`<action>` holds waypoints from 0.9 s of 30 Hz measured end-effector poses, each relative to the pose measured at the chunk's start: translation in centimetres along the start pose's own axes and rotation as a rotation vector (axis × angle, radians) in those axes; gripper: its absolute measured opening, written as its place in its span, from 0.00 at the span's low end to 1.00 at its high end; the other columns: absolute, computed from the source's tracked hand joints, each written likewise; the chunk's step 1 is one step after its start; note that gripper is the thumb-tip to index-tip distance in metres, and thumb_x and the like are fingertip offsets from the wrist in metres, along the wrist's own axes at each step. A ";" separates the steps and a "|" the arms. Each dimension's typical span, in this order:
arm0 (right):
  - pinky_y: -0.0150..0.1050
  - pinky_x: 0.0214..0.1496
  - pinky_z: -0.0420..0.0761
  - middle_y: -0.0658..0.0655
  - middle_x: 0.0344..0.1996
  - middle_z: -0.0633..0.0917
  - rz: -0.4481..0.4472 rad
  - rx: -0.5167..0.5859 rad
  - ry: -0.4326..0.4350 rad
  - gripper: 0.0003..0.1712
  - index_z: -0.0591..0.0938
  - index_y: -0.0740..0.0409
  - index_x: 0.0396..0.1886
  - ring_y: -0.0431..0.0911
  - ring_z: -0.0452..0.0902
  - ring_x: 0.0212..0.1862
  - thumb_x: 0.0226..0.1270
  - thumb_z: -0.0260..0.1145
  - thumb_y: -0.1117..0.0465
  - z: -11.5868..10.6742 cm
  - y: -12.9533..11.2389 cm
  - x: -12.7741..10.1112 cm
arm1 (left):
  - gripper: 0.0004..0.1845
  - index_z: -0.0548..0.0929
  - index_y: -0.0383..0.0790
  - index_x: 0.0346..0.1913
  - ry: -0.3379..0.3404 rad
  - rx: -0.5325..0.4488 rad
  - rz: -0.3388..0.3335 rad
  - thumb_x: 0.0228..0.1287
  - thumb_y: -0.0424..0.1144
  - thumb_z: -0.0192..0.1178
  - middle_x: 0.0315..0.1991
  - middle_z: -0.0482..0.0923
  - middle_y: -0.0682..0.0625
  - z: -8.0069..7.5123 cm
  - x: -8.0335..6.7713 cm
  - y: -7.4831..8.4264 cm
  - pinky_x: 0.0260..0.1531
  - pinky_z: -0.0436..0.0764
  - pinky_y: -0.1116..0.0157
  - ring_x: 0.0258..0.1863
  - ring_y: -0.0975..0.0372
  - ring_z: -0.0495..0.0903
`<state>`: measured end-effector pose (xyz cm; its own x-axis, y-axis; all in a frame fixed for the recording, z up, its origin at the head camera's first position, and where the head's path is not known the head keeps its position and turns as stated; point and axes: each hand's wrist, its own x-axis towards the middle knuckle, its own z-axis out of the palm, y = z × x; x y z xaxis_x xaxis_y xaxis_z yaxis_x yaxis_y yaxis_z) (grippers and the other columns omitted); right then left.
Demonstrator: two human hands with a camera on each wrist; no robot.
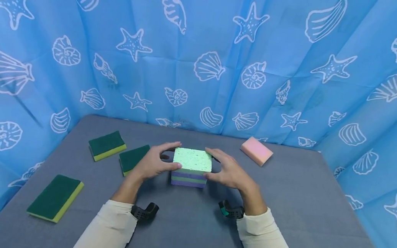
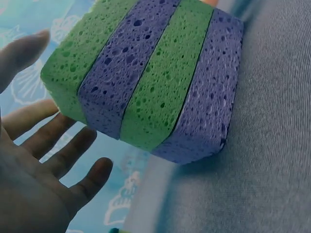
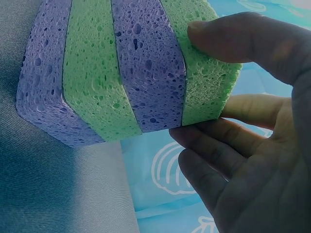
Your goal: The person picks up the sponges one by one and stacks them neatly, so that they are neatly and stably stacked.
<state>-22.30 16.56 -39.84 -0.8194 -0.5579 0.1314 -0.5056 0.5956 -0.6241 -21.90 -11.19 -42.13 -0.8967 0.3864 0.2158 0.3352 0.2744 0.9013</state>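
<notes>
- Lower frame: two cream sleeves reach forward over the grey desk.
- Centre: the left hand and right hand flank a stack of green and purple sponges, seemingly steadying it.
- Left fingers are spread, just off it; right thumb and fingers touch the top sponge.
- Beyond: green scouring pads left, pink sponge upper right.

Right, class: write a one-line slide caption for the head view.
Both hands, left hand and right hand, flank a four-layer sponge stack on a grey table.
</notes>
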 end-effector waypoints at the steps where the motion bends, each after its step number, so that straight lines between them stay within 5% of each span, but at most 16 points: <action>1: 0.57 0.60 0.68 0.61 0.65 0.71 0.001 0.000 0.001 0.45 0.66 0.62 0.71 0.56 0.65 0.65 0.55 0.75 0.57 0.0 0.0 0.0 | 0.36 0.70 0.41 0.69 0.001 0.006 -0.004 0.58 0.44 0.70 0.65 0.69 0.45 0.0 0.0 0.0 0.56 0.70 0.46 0.62 0.50 0.67; 6: 0.58 0.61 0.68 0.61 0.65 0.71 0.007 0.001 0.003 0.45 0.66 0.62 0.71 0.56 0.65 0.64 0.54 0.74 0.57 0.1 -0.1 0.0 | 0.35 0.71 0.38 0.68 -0.004 -0.001 -0.019 0.58 0.40 0.70 0.65 0.69 0.42 -0.2 -0.1 -0.2 0.56 0.70 0.45 0.62 0.49 0.67; 15: 0.60 0.62 0.66 0.60 0.68 0.67 -0.065 0.030 0.086 0.46 0.64 0.59 0.73 0.56 0.62 0.67 0.58 0.72 0.50 -1.0 -0.1 -0.7 | 0.34 0.67 0.28 0.68 -0.055 -0.021 -0.046 0.59 0.31 0.67 0.66 0.63 0.33 -0.5 -1.0 3.4 0.57 0.67 0.43 0.62 0.40 0.65; 19: 0.56 0.64 0.64 0.60 0.67 0.68 -0.126 0.078 0.207 0.44 0.64 0.61 0.72 0.54 0.62 0.67 0.60 0.72 0.55 -2.7 -0.3 -1.6 | 0.36 0.65 0.29 0.69 -0.077 -0.044 -0.064 0.59 0.31 0.67 0.68 0.61 0.33 -0.6 -1.0 3.0 0.57 0.68 0.42 0.62 0.36 0.64; 24: 0.44 0.67 0.63 0.66 0.64 0.69 -0.175 0.176 0.446 0.43 0.64 0.67 0.71 0.56 0.62 0.67 0.55 0.71 0.73 -5.1 -0.5 -2.8 | 0.37 0.64 0.32 0.71 -0.087 -0.067 -0.087 0.60 0.32 0.67 0.69 0.59 0.35 -0.8 -1.0 2.9 0.54 0.71 0.44 0.62 0.34 0.63; 27: 0.46 0.67 0.61 0.73 0.62 0.68 -0.177 0.194 0.571 0.44 0.62 0.74 0.69 0.61 0.62 0.66 0.51 0.69 0.80 -6.2 -1.2 -3.3 | 0.37 0.64 0.32 0.71 -0.086 -0.071 -0.090 0.60 0.32 0.67 0.69 0.59 0.35 -0.9 -1.0 2.8 0.54 0.72 0.44 0.62 0.34 0.64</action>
<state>-20.68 21.32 -34.73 -0.7699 -0.2101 0.6026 -0.6324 0.3770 -0.6767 -20.29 -11.64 -39.45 -0.8933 0.4375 0.1026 0.2303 0.2498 0.9405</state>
